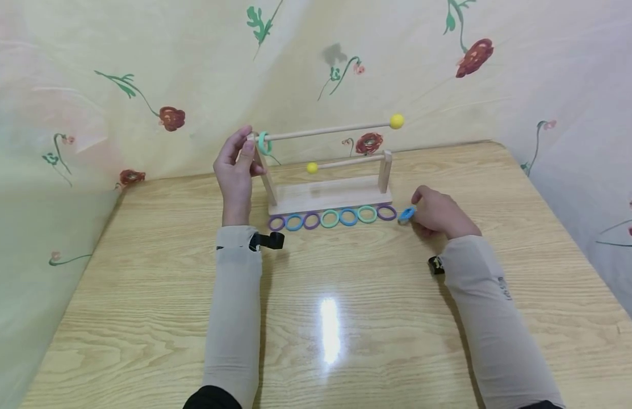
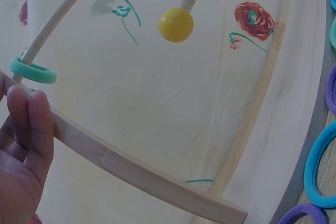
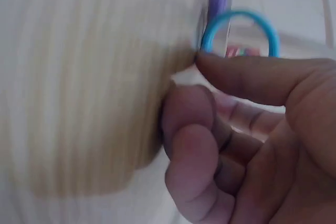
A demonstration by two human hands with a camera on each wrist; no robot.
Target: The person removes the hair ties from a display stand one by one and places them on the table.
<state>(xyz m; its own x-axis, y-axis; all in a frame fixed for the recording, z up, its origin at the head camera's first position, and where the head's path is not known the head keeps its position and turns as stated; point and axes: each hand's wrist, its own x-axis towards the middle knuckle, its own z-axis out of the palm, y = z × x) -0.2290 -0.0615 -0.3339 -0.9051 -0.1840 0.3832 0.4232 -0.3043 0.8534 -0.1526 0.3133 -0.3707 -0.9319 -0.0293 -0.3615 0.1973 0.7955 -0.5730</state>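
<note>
A wooden stand (image 1: 326, 196) has two posts, each with a rod tipped by a yellow ball. At the top of its taller left post (image 2: 131, 163), my left hand (image 1: 239, 165) grips the wood, thumb in front. A mint green hair tie (image 1: 264, 143) hangs on the upper rod (image 1: 326, 132), close beside that hand. My right hand (image 1: 438, 211) pinches a blue hair tie (image 3: 241, 17) between thumb and fingers, tilted up on edge low over the table. It is at the right end of a row of hair ties (image 1: 348, 217) in purple, blue and green along the stand's front.
The shorter right post (image 1: 385, 170) bears a lower rod (image 1: 351, 162) pointing left, its yellow ball (image 1: 312, 167) at the free end. Flower-patterned cloth (image 1: 193, 85) hangs behind the wooden table (image 1: 162, 272). Light reflects off the tabletop between the forearms.
</note>
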